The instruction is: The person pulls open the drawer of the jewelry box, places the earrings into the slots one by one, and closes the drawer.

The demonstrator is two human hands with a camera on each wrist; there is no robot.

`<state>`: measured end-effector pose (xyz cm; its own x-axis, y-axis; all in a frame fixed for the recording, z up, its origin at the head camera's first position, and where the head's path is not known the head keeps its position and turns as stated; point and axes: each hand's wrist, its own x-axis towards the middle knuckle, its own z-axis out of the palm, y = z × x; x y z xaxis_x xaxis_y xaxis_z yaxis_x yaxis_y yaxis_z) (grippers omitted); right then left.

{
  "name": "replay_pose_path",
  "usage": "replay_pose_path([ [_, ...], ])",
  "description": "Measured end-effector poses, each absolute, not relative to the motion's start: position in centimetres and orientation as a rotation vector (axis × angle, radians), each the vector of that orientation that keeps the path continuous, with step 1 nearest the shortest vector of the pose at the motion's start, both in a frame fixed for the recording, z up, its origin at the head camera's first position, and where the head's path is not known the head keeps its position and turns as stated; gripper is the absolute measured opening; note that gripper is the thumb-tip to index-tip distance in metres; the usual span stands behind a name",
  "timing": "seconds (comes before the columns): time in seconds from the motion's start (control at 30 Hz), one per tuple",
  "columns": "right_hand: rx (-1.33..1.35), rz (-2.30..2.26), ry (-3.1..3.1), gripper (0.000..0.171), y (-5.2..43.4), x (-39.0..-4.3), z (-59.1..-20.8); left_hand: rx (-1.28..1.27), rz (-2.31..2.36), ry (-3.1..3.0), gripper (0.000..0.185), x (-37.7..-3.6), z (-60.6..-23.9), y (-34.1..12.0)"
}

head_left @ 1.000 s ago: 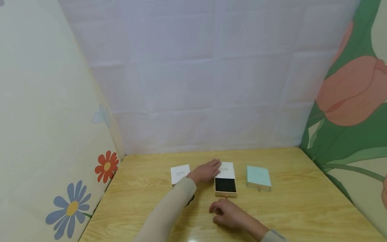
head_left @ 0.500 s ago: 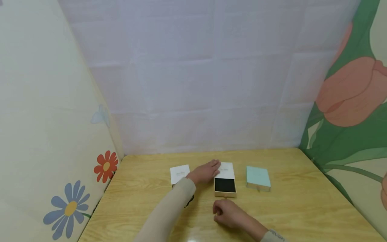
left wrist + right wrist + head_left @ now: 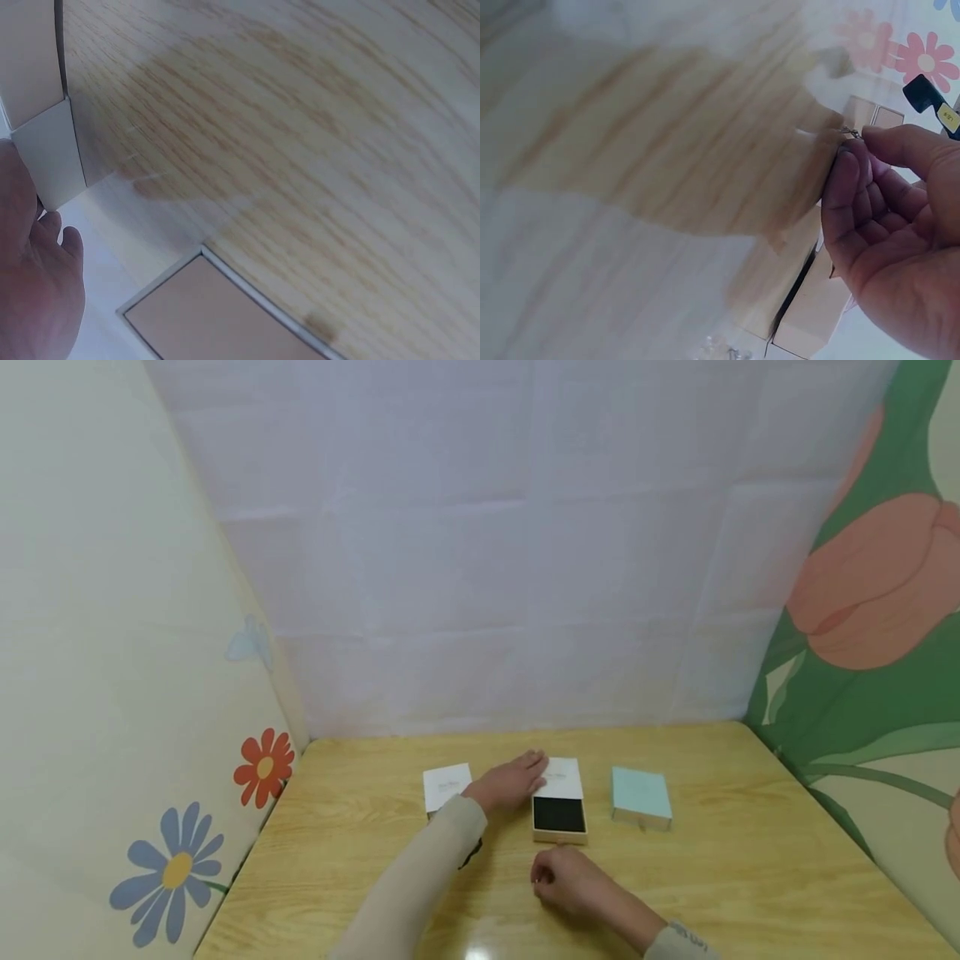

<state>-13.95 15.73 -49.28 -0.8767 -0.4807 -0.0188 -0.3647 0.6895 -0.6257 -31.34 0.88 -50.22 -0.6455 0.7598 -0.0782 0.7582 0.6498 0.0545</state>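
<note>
In the head view the left hand [image 3: 512, 781] lies with extended fingers against the left side of a white drawer box [image 3: 562, 778]. Its drawer [image 3: 560, 837] is pulled out towards the person, showing a black lining. The right hand [image 3: 573, 881] is just in front of that drawer, apart from it. In the right wrist view, its thumb and forefinger pinch a small silvery metal piece [image 3: 851, 133], too small to tell its kind. The left wrist view has the left hand [image 3: 41, 277] beside a box [image 3: 52, 157].
Another white box [image 3: 446, 785] stands to the left, partly behind the left arm. A pale teal box [image 3: 641, 795] stands to the right. All rest on a wood-grain table [image 3: 735, 877] with a white cloth [image 3: 480, 568] behind it.
The right hand has shifted slightly to the right, and its thumb and forefinger have drawn closer together. The left hand and the boxes stay in place.
</note>
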Motion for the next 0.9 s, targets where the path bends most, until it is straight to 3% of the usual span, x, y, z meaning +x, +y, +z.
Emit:
replay_pose_path([
  [0.9, -0.612, -1.043, 2.673, 0.010, 15.16, -14.78, -48.79, 1.260, 0.101, 2.750, 0.059, -31.04, -49.79, 0.74],
])
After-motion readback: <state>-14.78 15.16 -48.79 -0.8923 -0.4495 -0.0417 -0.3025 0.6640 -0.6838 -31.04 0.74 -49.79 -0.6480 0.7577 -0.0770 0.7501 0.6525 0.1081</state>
